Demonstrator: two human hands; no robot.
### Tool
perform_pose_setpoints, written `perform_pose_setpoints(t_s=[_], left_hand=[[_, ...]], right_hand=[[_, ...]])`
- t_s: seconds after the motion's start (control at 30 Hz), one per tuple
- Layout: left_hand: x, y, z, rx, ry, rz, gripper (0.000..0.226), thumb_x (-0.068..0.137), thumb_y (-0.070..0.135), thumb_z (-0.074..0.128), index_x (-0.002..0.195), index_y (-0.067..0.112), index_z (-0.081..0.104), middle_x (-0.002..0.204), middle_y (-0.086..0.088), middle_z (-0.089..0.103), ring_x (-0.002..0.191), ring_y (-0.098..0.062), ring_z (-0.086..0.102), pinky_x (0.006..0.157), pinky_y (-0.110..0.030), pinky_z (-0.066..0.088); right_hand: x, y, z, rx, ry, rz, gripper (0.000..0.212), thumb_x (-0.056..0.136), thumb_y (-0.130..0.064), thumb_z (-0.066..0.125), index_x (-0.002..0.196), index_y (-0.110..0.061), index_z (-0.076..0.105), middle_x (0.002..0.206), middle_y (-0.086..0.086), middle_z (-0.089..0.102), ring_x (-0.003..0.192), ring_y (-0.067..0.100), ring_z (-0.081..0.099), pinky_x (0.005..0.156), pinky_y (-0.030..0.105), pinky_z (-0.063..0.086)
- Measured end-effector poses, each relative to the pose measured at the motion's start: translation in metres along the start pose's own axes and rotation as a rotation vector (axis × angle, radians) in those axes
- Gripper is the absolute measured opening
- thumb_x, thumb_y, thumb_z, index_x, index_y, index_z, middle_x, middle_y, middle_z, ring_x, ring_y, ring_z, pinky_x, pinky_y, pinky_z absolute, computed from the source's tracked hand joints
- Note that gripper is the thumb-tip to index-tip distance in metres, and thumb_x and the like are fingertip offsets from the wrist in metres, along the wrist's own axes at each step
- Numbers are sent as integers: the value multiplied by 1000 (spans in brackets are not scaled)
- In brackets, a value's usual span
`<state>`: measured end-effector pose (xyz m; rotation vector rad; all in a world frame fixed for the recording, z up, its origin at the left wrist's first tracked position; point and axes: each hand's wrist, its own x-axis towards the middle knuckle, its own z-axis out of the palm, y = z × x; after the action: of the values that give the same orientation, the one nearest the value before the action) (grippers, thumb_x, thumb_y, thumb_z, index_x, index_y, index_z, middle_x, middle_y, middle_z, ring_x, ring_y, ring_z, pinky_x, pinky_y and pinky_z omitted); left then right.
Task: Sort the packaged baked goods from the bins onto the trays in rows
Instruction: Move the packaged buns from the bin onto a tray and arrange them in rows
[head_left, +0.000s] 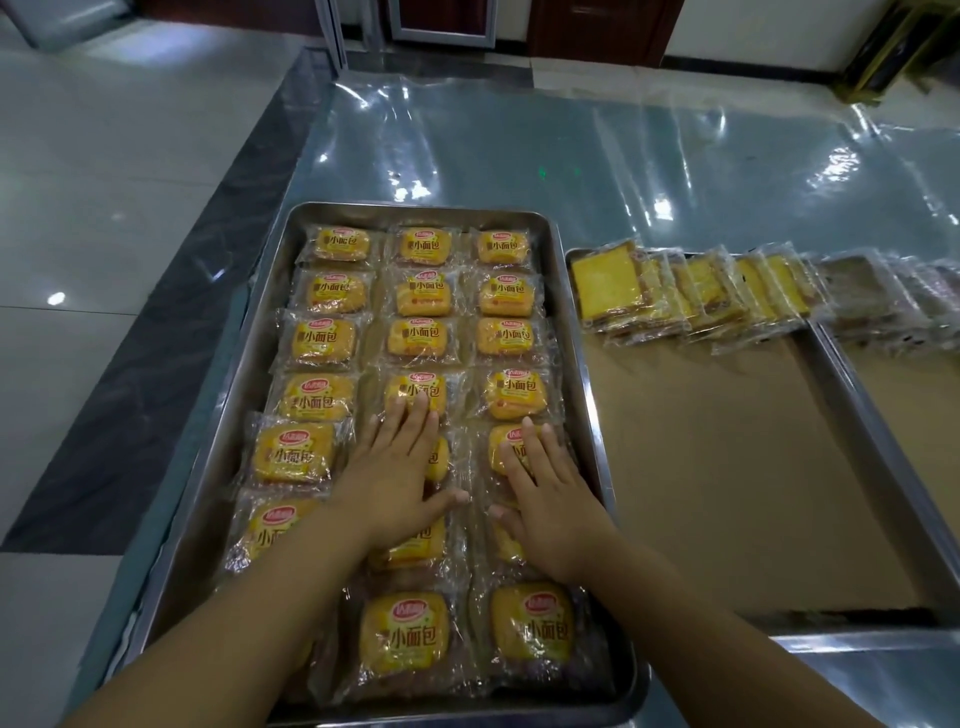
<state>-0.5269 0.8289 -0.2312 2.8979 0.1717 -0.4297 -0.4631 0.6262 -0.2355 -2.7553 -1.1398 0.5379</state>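
The clear wrappers of the small bread packs (417, 634) in the left metal tray (579, 332) each carry 3 large dark characters, 小面包, printed across the yellow bun. Above those characters sits a red oval brand badge (540, 604) with white lettering, too blurred to read. Smaller print lower on the wrappers cannot be made out. The clear packs of sliced cake (608, 286) on the next tray show no legible print.
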Motion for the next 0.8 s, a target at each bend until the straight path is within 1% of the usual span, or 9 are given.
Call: perform_pose_setpoints(t_s=[0.1, 0.17, 0.27, 0.37, 0.47, 0.57, 0.63, 0.73, 0.8], left_hand=[[2, -1, 2, 7, -31, 7, 96, 79, 77, 20, 140, 18, -25, 147, -3, -36, 134, -21, -34, 114, -42, -14], [1, 0, 1, 8, -19, 6, 94, 80, 76, 20, 143, 19, -21, 148, -3, -34, 135, -21, -33, 114, -42, -14], [-7, 4, -1, -45, 56, 2, 87, 83, 72, 23, 147, 24, -11, 151, 1, -27, 135, -18, -31, 112, -40, -15], [-26, 13, -1, -122, 166, 15, 77, 85, 68, 29, 148, 30, 6, 156, 5, -13, 138, -14, -22, 108, -38, -11], [-52, 22, 2, -184, 215, 28, 69, 86, 64, 34, 145, 30, 25, 156, 4, 9, 142, -19, -4, 110, -41, -2], [-76, 28, 8, -189, 202, 20, 71, 83, 68, 31, 144, 32, 27, 154, 4, 15, 140, -21, 6, 113, -46, 11], [-89, 30, 15, -136, 166, 17, 77, 80, 73, 24, 146, 32, 21, 156, 3, 8, 141, -24, 2, 113, -47, 8], [-100, 29, 27, -47, 92, 37, 86, 79, 77, 17, 148, 29, 1, 156, 2, -13, 142, -23, -10, 111, -44, -2], [-103, 26, 33, 1, 59, 73, 87, 80, 76, 14, 147, 25, -10, 153, 0, -24, 141, -22, -20, 108, -40, -12]], right_hand=[[1, -1, 0, -13, -6, -4, 72, 97, -52, 25, 148, -17, -11, 149, 10, -32, 131, 24, -37, 111, 38, -15], [1, -1, -2, 3, -11, -7, 72, 97, -51, 27, 148, -17, -11, 152, 11, -28, 131, 24, -36, 110, 38, -14], [-3, -2, -5, 89, 12, -6, 72, 96, -51, 31, 149, -19, -6, 154, 7, -23, 134, 19, -32, 110, 36, -11], [-20, -1, -7, 157, 114, -49, 69, 95, -46, 41, 150, -19, 9, 158, 3, -6, 140, 17, -20, 111, 33, -5], [-42, -2, -6, 184, 207, -112, 59, 93, -36, 53, 144, -15, 34, 155, 6, 21, 145, 23, 4, 113, 36, 8], [-58, -5, -4, 178, 207, -141, 55, 89, -36, 58, 138, -14, 43, 150, 6, 32, 143, 25, 15, 115, 43, 20], [-67, -9, 0, 157, 159, -127, 62, 89, -44, 56, 140, -15, 39, 152, 4, 27, 143, 24, 11, 115, 43, 20], [-75, -16, 10, 101, 33, -80, 75, 89, -54, 48, 149, -20, 17, 158, 1, 6, 144, 21, -6, 114, 41, 7], [-78, -22, 15, 52, -41, -44, 78, 91, -55, 41, 150, -21, 4, 158, 0, -7, 143, 21, -16, 114, 40, 0]])
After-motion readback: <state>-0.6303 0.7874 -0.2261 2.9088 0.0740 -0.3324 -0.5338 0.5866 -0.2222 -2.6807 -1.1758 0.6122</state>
